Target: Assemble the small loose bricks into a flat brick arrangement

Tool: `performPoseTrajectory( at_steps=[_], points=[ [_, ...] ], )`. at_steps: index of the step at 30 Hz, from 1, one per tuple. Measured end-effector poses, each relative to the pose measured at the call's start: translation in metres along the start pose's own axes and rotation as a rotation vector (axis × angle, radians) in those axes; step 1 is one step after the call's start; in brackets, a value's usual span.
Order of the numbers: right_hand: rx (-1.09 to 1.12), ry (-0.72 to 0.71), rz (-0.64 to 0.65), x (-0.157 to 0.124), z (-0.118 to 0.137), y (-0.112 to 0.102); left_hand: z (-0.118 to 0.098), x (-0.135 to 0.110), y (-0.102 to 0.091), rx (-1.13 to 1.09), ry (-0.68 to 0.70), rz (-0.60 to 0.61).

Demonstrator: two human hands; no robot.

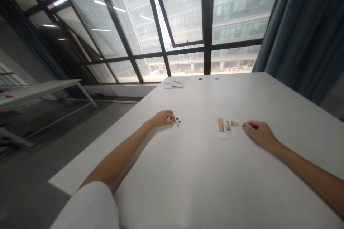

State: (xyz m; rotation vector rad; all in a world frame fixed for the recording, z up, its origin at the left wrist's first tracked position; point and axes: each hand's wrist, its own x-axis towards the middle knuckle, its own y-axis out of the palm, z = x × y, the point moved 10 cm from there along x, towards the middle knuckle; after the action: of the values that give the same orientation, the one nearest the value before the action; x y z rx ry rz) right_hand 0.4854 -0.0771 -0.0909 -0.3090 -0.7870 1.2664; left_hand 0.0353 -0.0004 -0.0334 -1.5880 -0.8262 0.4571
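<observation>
On the left of the white table (199,171), my left hand (163,118) rests with thumb and forefinger pinched together. Several small dark pieces (179,122) lie right at its fingertips; whether one is between them is too small to make out. Farther right lies a group of flat tan pieces (220,124), with small grey and dark pieces (228,128) among them. A pale square (223,135) sits just below that group. Just right of the group, my right hand (258,132) is closed, its thumb and forefinger together. Anything held there is hidden.
Papers (174,84) lie near the table's far left corner. Two small dark round spots (200,79) show along the far edge. Beyond stand large windows (185,14), with a blue curtain (303,32) at right. Another white table (45,87) is at left.
</observation>
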Motion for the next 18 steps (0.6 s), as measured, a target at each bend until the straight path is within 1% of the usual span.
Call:
performPoseTrajectory(
  at_steps=[2,4,6,8,10,13,16,18],
  points=[
    [0.007,-0.017,-0.029,0.0,0.003,-0.001,-0.024,0.01,-0.014,0.006,0.018,-0.102],
    [-0.007,-0.05,-0.049,-0.001,0.009,-0.002,-0.054,0.023,-0.025,0.015,0.049,-0.202],
    [-0.015,-0.1,-0.059,-0.002,0.016,-0.002,-0.087,0.039,-0.03,0.029,0.081,-0.29],
    [-0.011,-0.141,-0.095,-0.003,0.023,-0.005,-0.12,0.054,-0.03,0.024,0.12,-0.367],
    [-0.019,-0.21,-0.141,-0.006,0.032,-0.009,-0.153,0.07,-0.019,0.01,0.172,-0.386],
    [-0.02,-0.328,-0.176,-0.012,0.049,-0.012,-0.193,0.091,0.002,-0.006,0.212,-0.409],
    [-0.035,-0.404,-0.193,-0.019,0.066,-0.013,-0.223,0.104,0.027,-0.005,0.246,-0.386],
    [-0.04,-0.463,-0.192,-0.025,0.079,-0.011,-0.236,0.108,0.041,-0.004,0.259,-0.37]
  ],
)
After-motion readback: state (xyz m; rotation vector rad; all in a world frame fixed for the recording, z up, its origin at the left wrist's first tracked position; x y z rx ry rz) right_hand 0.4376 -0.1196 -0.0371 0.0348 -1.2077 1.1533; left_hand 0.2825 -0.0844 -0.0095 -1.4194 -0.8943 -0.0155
